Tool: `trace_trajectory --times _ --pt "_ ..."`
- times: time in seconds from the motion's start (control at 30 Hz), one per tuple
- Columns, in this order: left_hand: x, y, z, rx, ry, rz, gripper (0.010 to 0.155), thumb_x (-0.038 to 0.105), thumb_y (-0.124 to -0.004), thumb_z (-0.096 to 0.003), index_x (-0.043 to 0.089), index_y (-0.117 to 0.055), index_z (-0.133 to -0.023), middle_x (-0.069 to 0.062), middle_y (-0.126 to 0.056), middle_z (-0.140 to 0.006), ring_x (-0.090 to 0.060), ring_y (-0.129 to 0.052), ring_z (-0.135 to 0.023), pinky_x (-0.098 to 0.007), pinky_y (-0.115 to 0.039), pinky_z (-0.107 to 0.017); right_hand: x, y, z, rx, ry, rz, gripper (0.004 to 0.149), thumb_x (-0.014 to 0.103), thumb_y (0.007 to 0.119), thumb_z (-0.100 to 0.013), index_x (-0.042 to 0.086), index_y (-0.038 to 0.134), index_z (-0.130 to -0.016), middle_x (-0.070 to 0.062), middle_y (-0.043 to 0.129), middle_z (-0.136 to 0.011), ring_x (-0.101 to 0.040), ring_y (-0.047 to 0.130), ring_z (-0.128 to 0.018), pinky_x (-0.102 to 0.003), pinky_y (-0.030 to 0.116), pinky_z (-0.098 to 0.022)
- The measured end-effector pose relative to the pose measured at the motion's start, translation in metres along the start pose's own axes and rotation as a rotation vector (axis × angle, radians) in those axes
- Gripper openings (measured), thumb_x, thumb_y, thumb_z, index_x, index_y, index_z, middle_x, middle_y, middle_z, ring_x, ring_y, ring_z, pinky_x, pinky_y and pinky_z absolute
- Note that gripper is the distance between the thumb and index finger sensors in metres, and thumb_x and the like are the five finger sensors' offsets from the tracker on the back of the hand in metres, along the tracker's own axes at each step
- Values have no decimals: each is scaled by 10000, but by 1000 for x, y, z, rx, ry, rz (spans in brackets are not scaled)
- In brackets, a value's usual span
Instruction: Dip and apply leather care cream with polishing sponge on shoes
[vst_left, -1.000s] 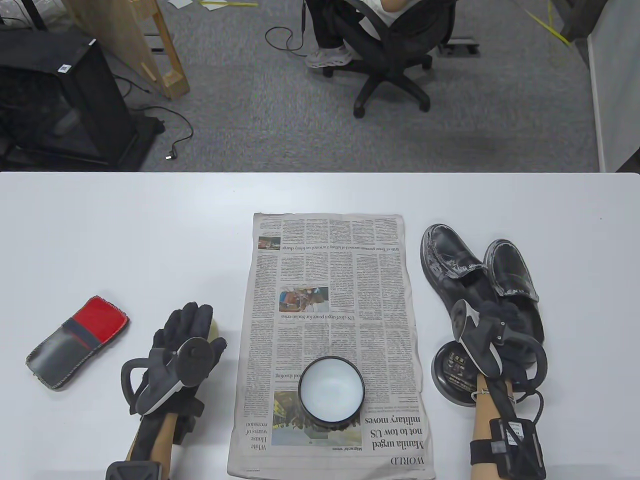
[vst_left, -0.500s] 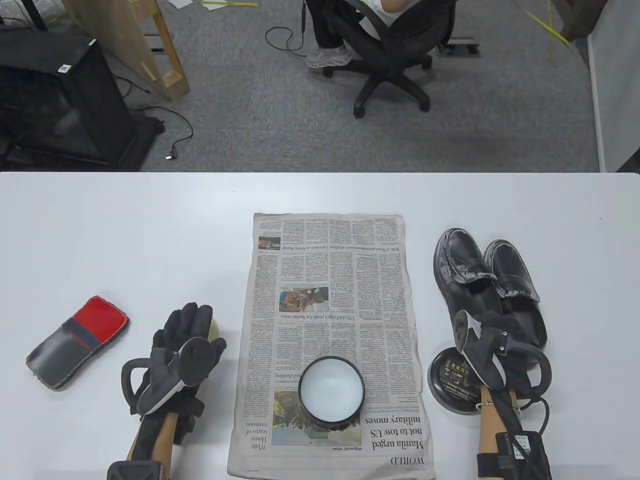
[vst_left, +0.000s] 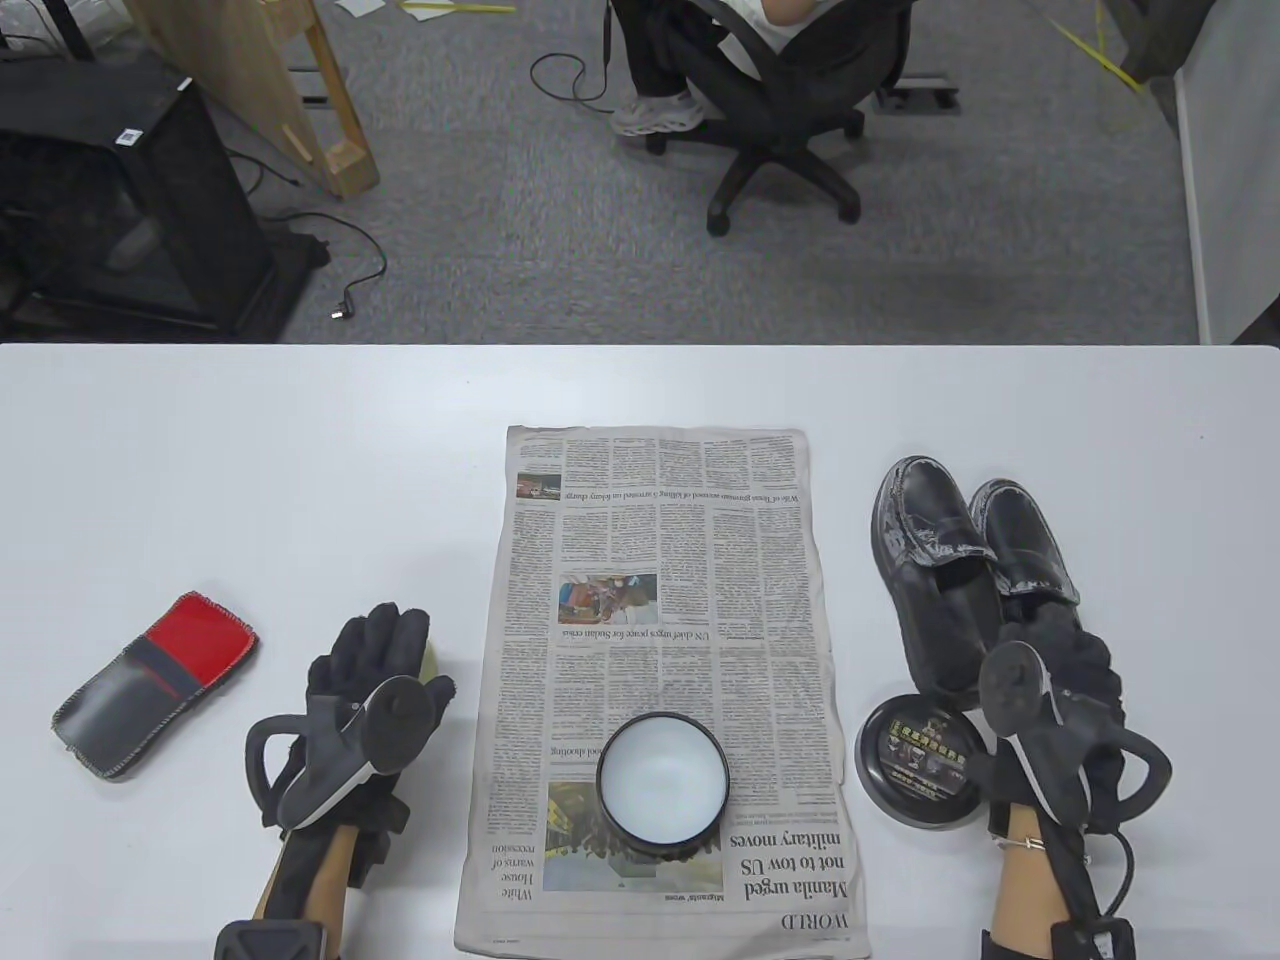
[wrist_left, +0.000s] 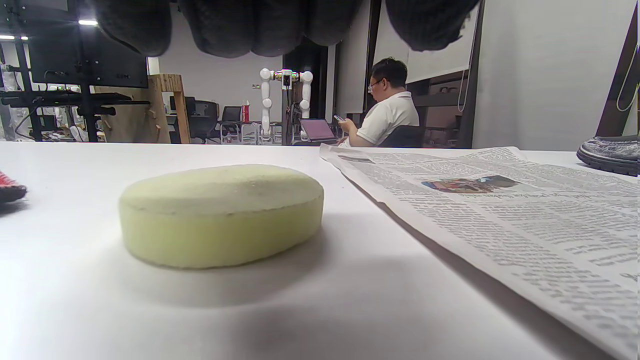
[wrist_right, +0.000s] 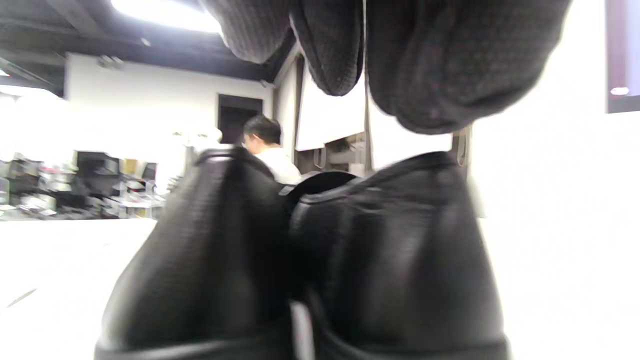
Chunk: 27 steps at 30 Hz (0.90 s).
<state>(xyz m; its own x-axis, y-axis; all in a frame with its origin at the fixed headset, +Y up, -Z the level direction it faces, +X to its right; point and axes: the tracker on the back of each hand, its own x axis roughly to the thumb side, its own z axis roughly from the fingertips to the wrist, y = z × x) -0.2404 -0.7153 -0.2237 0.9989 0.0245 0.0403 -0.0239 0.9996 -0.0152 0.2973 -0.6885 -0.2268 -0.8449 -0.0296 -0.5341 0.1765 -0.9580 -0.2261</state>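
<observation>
1. Counter (vst_left: 250, 450): white; broad bare stretch across the far half and the far left.
2. Newspaper (vst_left: 660, 560): centred, its long edges running away from the near edge and its near edge close to the counter's rim.
3. Cream jar (vst_left: 663, 785): open, white inside, standing on the near part of the newspaper.
4. Jar lid (vst_left: 920, 765): dark disc just right of the newspaper's right edge, near the shoe heels.
5. Sponge (wrist_left: 220, 215): pale yellow-green puck, flat on the counter just left of the newspaper, largely under the left hand in the table view.
6. Left hand (vst_left: 375, 670): fingers extended and hovering over the sponge, not touching it in the wrist view.
7. Shoes (vst_left: 960, 570): black pair side by side, toes pointing away, right of the newspaper.
8. Right hand (vst_left: 1065, 680): at the heels, fingers above the heel tops; the blur leaves it uncertain whether they touch or grip.
9. Cloth (vst_left: 155, 685): red and grey, near the left edge, well apart from the sponge.
</observation>
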Motion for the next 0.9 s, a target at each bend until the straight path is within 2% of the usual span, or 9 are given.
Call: trace_trajectory --times 0.1,0.17,0.2,0.3,0.33,0.4,0.53,0.7,0.9 --pt "1 -1 0 -6 2 -10 708 504 -623 -601 182 -407 -1193 -173 -449 -1265 -432 -494 -1118 -659 -515 -773 -9 20 -6 232 29 18 622 505 596 -618 104 658 -1091 -373 635 -1074 -500 894 -722 -443 859 -460" --pt "1 -1 0 -8 4 -12 707 503 -624 -600 183 -408 -1193 -177 -449 -1265 -431 -494 -1118 -659 -517 -771 -12 38 -12 382 36 -12 659 534 597 -610 92 623 -1098 -366 639 -1074 -507 896 -746 -433 861 -464" --pt "1 -1 0 -9 5 -15 708 503 -624 -601 182 -408 -1193 -178 -448 -1265 -434 -494 -1117 -659 -515 -772 -14 45 -14 393 65 -25 676 535 601 -606 83 585 -1109 -361 627 -1071 -478 897 -756 -400 859 -470" --pt "1 -1 0 -11 8 -24 707 503 -624 -601 184 -408 -1193 -177 -448 -1266 -430 -494 -1118 -659 -517 -771 -18 53 -18 296 133 -8 558 517 686 -557 155 707 -981 -260 740 -1010 -403 967 -698 -288 884 -456" --pt "1 -1 0 -12 9 -23 707 503 -624 -601 182 -408 -1193 -176 -448 -1265 -433 -495 -1117 -658 -517 -772 -20 54 -18 276 145 -25 471 495 704 -550 180 770 -894 -238 767 -996 -397 978 -688 -267 890 -453" --pt "2 -2 0 -15 9 -25 706 503 -624 -600 182 -411 -1192 -178 -451 -1264 -432 -495 -1117 -658 -518 -771 -25 56 -18 241 184 -70 417 446 729 -548 167 805 -849 -221 785 -988 -414 975 -701 -258 896 -461" --pt "2 -1 0 -16 12 -26 707 502 -624 -601 182 -408 -1193 -176 -448 -1265 -430 -492 -1119 -659 -515 -772 -38 47 -18 162 229 -90 389 411 758 -535 189 829 -845 -189 808 -987 -408 964 -739 -272 904 -465" --pt "3 -1 0 -14 9 -25 707 503 -623 -601 184 -407 -1193 -175 -446 -1267 -431 -491 -1119 -659 -514 -773 -42 13 -12 -62 219 -39 382 408 764 -529 215 829 -853 -158 809 -989 -394 945 -777 -275 906 -474" --pt "3 -2 -1 -13 4 -22 705 504 -623 -600 188 -408 -1192 -172 -446 -1266 -428 -491 -1120 -658 -513 -774 -19 -27 2 -185 7 -197 392 405 737 -544 246 788 -899 -128 776 -1023 -356 910 -846 -261 897 -515"
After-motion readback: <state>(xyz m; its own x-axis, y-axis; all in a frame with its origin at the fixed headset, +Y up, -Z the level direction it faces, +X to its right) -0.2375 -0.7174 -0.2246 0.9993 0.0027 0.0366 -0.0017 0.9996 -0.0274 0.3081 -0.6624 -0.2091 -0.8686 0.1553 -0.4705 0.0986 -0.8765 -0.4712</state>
